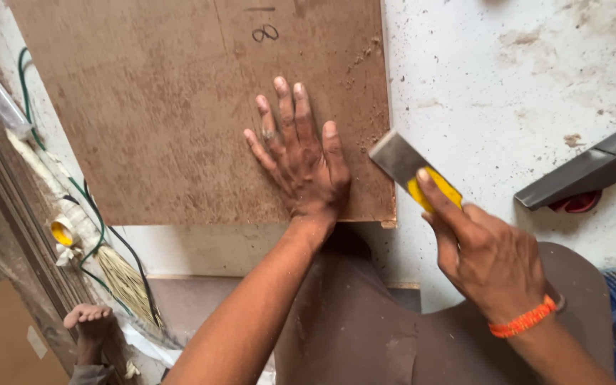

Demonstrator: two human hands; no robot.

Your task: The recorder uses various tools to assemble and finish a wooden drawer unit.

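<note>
Chisel at board edge, two hands.

My right hand (490, 260) grips the yellow-handled chisel (411, 171), forefinger stretched along the handle, broad blade meeting the right edge of the brown board (158, 107). My left hand (301, 160) lies flat and spread, gripping nothing, pressing the board onto the white floor (507, 78) just beside the blade. Sawdust (365, 53) dots that edge. To cut well, I judge: blade low, pressing fingers behind the cutting line.

Bright, even daylight, soft shadows only. The flat brown plywood board (180, 107) is sharp; the yellow-handled steel chisel (413, 171) looks slightly motion-blurred, perhaps. Edges bend mildly.
</note>
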